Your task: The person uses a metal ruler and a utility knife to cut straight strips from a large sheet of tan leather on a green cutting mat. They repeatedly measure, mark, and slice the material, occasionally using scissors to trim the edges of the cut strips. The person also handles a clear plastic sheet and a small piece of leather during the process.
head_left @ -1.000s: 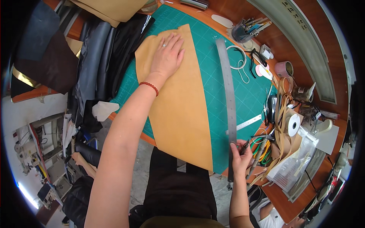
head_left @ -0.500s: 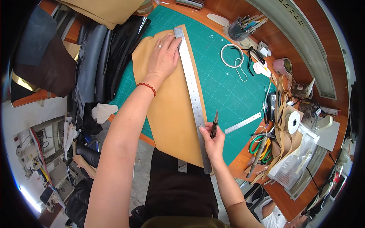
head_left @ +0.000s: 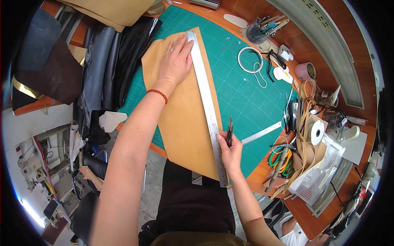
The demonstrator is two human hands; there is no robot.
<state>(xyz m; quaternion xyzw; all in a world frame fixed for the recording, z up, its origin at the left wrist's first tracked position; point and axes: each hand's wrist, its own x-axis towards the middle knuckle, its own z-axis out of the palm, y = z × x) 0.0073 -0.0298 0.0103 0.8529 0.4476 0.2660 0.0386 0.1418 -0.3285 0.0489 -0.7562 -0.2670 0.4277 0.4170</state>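
A tan sheet of leather (head_left: 180,123) lies on the green cutting mat (head_left: 250,104), its near end reaching past the table's front edge. A long steel ruler (head_left: 204,92) lies lengthwise over it, with a narrow strip of leather showing along its right side. My left hand (head_left: 175,63) rests flat on the leather, fingers stretched out, with fingertips at the ruler's far end. Near the ruler's lower part, my right hand (head_left: 231,156) grips a utility knife (head_left: 230,131), blade pointing up and away. The right thumb touches the ruler's edge.
Rolled dark leather (head_left: 100,69) lies at the left. A short ruler (head_left: 262,133), a white ring (head_left: 250,60) and a pen cup (head_left: 258,32) are on the right and far sides. Leather straps (head_left: 305,151) and a thread spool (head_left: 317,132) crowd the right edge.
The ruler's far end has shifted slightly left, and more leather shows to its right there. The knife has moved slightly left and stands more upright. My left hand has barely moved.
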